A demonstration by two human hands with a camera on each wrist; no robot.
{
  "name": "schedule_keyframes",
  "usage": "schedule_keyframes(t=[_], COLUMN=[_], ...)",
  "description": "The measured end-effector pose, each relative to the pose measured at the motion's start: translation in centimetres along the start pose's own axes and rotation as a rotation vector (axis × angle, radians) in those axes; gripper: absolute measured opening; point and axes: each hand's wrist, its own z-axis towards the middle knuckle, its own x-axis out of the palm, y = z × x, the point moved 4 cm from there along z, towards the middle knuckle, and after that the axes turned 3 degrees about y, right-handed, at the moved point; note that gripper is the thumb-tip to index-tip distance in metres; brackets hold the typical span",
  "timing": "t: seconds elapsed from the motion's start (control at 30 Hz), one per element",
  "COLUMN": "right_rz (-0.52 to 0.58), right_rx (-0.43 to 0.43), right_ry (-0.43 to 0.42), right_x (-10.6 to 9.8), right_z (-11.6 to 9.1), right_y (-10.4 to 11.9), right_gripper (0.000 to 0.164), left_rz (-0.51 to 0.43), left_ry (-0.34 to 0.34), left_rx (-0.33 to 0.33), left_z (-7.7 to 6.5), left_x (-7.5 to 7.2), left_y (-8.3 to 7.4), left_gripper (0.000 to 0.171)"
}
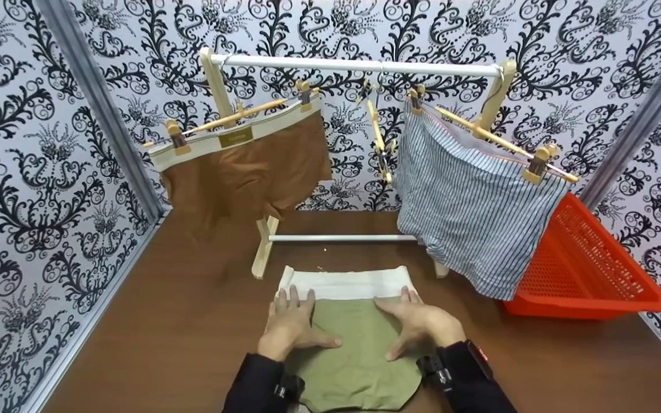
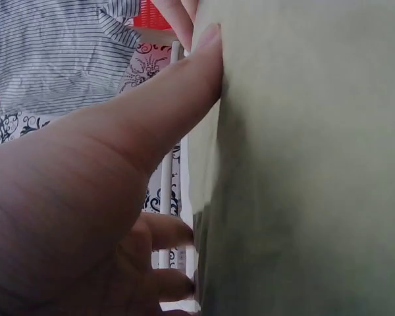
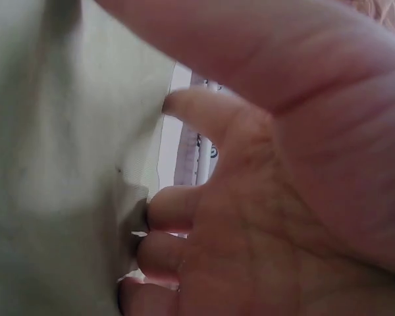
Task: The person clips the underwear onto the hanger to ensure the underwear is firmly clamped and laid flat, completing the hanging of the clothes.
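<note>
A pair of olive-green boxer briefs [image 1: 359, 332] with a broad white waistband [image 1: 348, 284] lies flat on the brown table, waistband toward the rack. My left hand [image 1: 293, 327] rests on its left side with fingers spread, the thumb pointing inward. On the opposite side my right hand [image 1: 419, 321] touches the cloth, its thumb and fingers apart. In the left wrist view, the thumb [image 2: 178, 82] meets the green cloth [image 2: 316, 158]. Fingertips of the right hand [image 3: 250, 184] press against the fabric in the right wrist view.
Behind stands a rack with a white rail [image 1: 353, 64]. Brown briefs [image 1: 244, 172] hang clipped at left, blue-striped shorts [image 1: 468, 195] at right. Between them hangs a bare clip hanger [image 1: 377, 135]. A red plastic basket [image 1: 588, 269] sits at the right, partly behind the shorts.
</note>
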Motion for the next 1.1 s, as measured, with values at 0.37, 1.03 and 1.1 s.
schedule_keyframes(t=[0.37,1.03,1.1], right_rz=[-0.045,-0.012,0.036], right_rx=[0.009,-0.086,-0.128], right_ry=[0.003,-0.085,-0.196], right_x=[0.0,-1.2,-2.2], right_z=[0.6,-0.3,-0.3], right_y=[0.4,0.8,1.1], right_gripper=[0.115,0.099,0.098], left_rz=[0.018,-0.035,-0.046], left_ry=[0.002,0.069,0.031], left_rx=[0.017,0.038,0.083], left_z=[0.5,-0.9,-1.2], left_x=[-0.1,-1.2,-1.9], left_y=[0.5,-0.5,-0.8], left_gripper=[0.121,0.089,0.085])
